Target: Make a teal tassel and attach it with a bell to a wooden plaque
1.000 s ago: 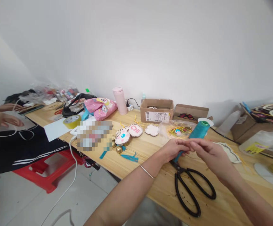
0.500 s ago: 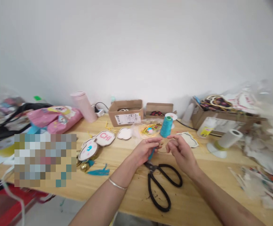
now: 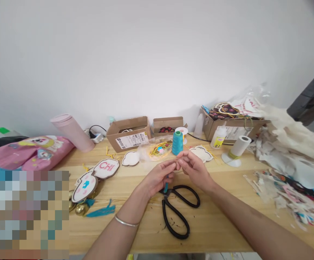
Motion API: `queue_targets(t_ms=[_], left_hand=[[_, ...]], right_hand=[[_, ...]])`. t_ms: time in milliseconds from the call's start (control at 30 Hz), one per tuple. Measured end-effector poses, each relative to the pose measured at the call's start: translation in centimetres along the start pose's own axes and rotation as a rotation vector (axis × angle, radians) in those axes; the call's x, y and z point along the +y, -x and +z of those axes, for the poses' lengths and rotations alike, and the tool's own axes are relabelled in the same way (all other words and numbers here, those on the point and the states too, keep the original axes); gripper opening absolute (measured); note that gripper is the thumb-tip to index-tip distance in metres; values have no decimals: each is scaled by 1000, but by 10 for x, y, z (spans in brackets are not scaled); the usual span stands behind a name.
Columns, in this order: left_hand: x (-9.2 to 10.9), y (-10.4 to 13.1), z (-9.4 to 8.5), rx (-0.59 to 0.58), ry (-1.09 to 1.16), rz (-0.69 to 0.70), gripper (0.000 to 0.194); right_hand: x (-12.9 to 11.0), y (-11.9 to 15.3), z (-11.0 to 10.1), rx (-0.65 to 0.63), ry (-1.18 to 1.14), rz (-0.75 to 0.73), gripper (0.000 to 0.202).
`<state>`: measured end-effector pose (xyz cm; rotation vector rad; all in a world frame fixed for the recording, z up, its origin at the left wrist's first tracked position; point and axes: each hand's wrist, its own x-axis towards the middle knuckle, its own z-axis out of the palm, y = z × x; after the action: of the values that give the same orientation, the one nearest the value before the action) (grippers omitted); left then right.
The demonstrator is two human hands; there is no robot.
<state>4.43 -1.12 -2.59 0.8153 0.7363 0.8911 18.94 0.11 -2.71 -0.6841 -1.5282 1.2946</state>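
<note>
My left hand [image 3: 159, 177] is closed on a blue tassel [image 3: 166, 187], whose lower end hangs below the fingers over the scissors' pivot. My right hand [image 3: 191, 166] is pinched, its fingertips meeting those of my left hand; whatever lies between them is too small to make out. Black-handled scissors [image 3: 175, 213] lie under my hands, their blades hidden. Just behind the fingers stands a teal thread cone [image 3: 177, 143]. Another blue tassel [image 3: 101, 209] with a gold bell [image 3: 81, 208] rests at the left, beside cloud-shaped embroidered patches [image 3: 107, 168].
Along the wall stand a pink tumbler [image 3: 73, 133], an open carton [image 3: 130, 135], a glue bottle [image 3: 218, 137] and a fuller box [image 3: 227, 128]. A white roll [image 3: 239, 147] and fabric scraps [image 3: 295, 198] are at the right. A pink bag [image 3: 32, 153] lies at the left.
The view has swung right, so things appear further left. My right hand has closed in on my left, and their fingertips now meet.
</note>
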Motion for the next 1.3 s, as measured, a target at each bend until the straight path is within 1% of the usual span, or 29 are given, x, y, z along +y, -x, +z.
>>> queue_targets(t_ms=[67,167,233,333,433,467,500,533,600,667,767,867,933,1133,1300], left_hand=[[-1,0,0,30,-48,9,20],[-3,-2,-5,87,-74,19,23],[-6,-5,-10,86,-95,30,26],[-14,-12,-18,105,-192,84,31],[-23,-18,-22,211,-381,181,36],[-26,-20,-23,242,-450,241,35],[-27,-21,-23,240,-513,309,32],[-28,-21,-22,238,-556,378,31],[-27,-19,-20,213,-650,463,28],[-23,-14,-17,222,-754,484,28],[-17,-6,-11,252,-842,501,29],[-12,-1,-7,279,-882,532,26],[-11,0,-7,304,-909,530,23],[-9,0,-8,354,-978,531,22],[-7,1,-6,371,-940,543,23]], right_hand=[[0,-1,-4,55,-8,21,13],[2,-3,-14,187,24,2,15],[4,-5,-21,220,88,-21,18],[8,-5,-31,248,330,-69,25],[13,-2,-34,280,695,-210,29],[15,-1,-33,255,791,-264,29],[17,1,-31,204,851,-298,30],[19,2,-28,132,874,-310,30],[24,5,-21,-2,851,-271,32],[28,6,-15,-52,816,-204,32],[30,5,-11,-35,799,-136,31],[27,3,-11,-66,787,-80,33],[24,1,-12,-67,803,-70,35],[21,1,-14,10,903,-206,32],[15,2,-15,72,896,-289,29]])
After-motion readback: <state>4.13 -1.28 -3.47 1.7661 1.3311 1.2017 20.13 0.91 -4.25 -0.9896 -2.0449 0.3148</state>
